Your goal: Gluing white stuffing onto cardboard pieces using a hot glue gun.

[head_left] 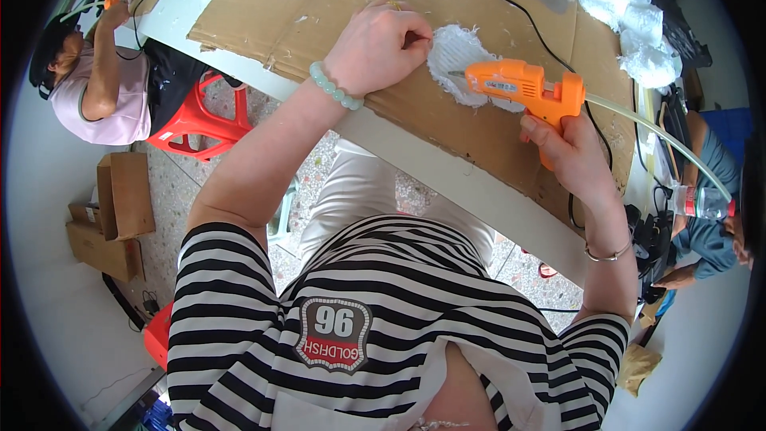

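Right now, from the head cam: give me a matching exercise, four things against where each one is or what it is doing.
Things:
1. glue gun
2. white fluffy piece
3. bead bracelet
4. red stool

Places:
A. on the left wrist
B. on the floor beside the table
C. gripped in the right hand
D. pressed on the cardboard by the left hand

Pairs: 1-C, 2-D, 3-A, 4-B
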### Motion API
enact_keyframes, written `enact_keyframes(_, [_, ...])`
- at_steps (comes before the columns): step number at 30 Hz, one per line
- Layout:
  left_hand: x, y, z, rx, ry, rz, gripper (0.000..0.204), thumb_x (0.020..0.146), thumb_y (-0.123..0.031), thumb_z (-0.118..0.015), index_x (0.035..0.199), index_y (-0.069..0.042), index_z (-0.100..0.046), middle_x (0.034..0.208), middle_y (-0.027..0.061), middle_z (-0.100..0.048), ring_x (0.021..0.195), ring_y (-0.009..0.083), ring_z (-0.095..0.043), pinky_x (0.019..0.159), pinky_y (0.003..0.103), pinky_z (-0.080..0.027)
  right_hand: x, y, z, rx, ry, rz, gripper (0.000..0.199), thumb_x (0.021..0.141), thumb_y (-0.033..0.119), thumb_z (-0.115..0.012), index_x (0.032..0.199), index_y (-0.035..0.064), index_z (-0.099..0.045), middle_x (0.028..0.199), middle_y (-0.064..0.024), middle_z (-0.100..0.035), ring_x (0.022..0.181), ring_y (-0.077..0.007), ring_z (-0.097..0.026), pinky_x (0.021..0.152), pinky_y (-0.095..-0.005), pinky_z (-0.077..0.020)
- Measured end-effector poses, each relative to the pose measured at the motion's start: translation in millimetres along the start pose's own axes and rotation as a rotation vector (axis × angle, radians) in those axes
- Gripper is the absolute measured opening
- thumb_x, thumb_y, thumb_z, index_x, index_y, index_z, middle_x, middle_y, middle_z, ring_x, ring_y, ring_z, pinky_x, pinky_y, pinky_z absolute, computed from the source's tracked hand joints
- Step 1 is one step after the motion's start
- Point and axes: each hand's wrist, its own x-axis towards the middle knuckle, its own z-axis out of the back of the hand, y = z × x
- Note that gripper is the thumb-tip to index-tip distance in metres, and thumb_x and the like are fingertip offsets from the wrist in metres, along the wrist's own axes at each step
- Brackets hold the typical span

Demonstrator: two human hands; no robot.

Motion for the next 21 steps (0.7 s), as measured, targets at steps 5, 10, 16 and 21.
enact_keyframes(5, [-1.6,-0.9,0.0,-0.021,-0.011,0.006,0.005,0.072,-0.009,-0.061,0.071,-0.005,-0.064,0.065,0.0066,-0.062,0.061,0.0254,-0.057,0.080,0.035,-0.045,0.1,5.0,-1.5,0.116,-0.050,-0.113,0.024,0.090,0.023,-0.059,0.100,0.0019,-0.057,0.079,0.0010,-0.060,0.061,-0.0037,-0.046,0.054,-0.0195,-0.0363])
enact_keyframes(10, [-0.5,-1.8,-1.0,-0.048,-0.008,-0.014,0.005,0.072,-0.008,-0.061,0.071,-0.005,-0.064,0.066,0.0066,-0.062,0.062,0.0259,-0.057,0.077,0.035,-0.044,3.3,-2.7,-2.6,0.137,-0.076,-0.088,0.023,0.090,0.022,-0.058,0.101,0.0020,-0.057,0.083,0.0004,-0.059,0.072,-0.0056,-0.049,0.064,-0.0200,-0.0385])
enact_keyframes(16, [-1.1,-1.2,-2.7,-0.024,-0.030,-0.054,0.005,0.071,-0.008,-0.060,0.070,-0.005,-0.064,0.066,0.0069,-0.062,0.061,0.0262,-0.056,0.076,0.035,-0.045,10.0,-11.7,-5.1,0.131,-0.063,-0.094,0.022,0.091,0.021,-0.057,0.100,0.0021,-0.057,0.087,0.0006,-0.058,0.078,-0.0059,-0.048,0.070,-0.0206,-0.0379])
enact_keyframes(21, [-1.1,-1.9,-2.7,-0.025,-0.032,-0.045,0.005,0.071,-0.007,-0.060,0.070,-0.005,-0.064,0.065,0.0066,-0.062,0.061,0.0261,-0.056,0.075,0.034,-0.045,13.8,-13.1,-5.4,0.125,-0.063,-0.079,0.021,0.091,0.022,-0.057,0.098,0.0021,-0.058,0.085,0.0016,-0.057,0.077,-0.0054,-0.048,0.069,-0.0209,-0.0376])
